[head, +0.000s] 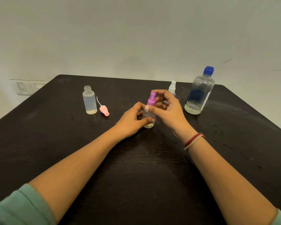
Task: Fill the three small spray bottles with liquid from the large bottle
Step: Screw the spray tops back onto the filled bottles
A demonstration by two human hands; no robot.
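One bottle (pixel 148 125) gripped by left hand (pixel 131 120), right hand (pixel 169 109) pinching its purple cap (pixel 152 99) (white-capped bottle (pixel 172 86) behind).

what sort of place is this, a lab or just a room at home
Probably an ordinary room, home or office, rather than a lab: a plain dark table against a bare pale wall, a switch plate on that wall, and an everyday large bottle with a blue cap.

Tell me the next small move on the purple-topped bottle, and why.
Probably twist the purple spray top with the right hand while the left hand steadies its small bottle: both hands grip it upright on the table. Loosening or tightening, I cannot tell.
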